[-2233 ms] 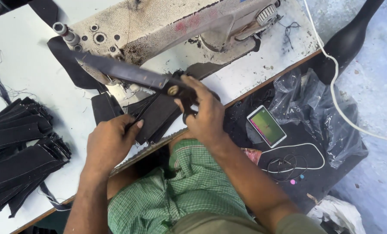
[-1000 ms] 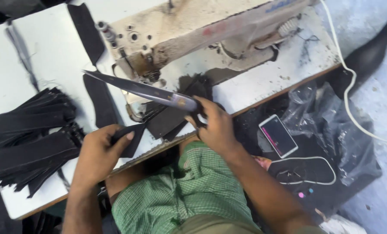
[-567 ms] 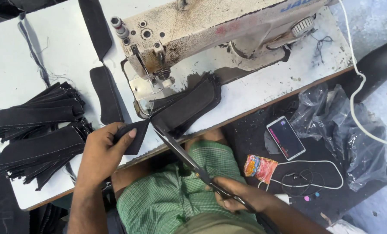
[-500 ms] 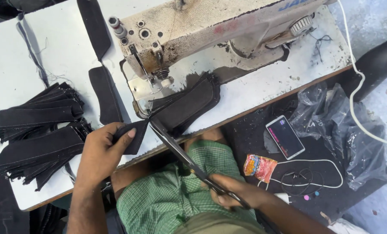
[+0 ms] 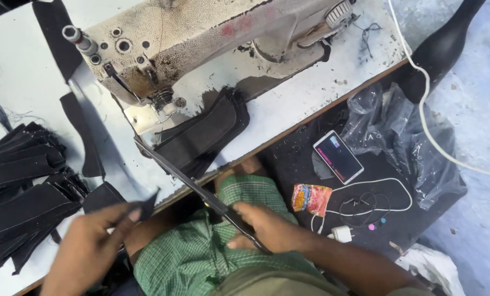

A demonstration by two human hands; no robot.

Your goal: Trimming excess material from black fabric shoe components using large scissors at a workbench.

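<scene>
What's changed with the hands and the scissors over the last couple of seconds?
The right hand drew the long dark metal scissors back from the sewing machine toward the lap, tips still over the table edge. The left hand slid left, with the small black fabric piece at its fingertips. The stacked black fabric pieces and smartphone stayed.

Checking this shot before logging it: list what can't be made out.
Head view:
- Left hand: motion-blurred, so its hold on the black fabric piece is unclear.
- Scissors: handles hidden inside the right hand.
- Needle area of the sewing machine: too small and shadowed.
- Stacked black strips: cut off at left edge.
</scene>
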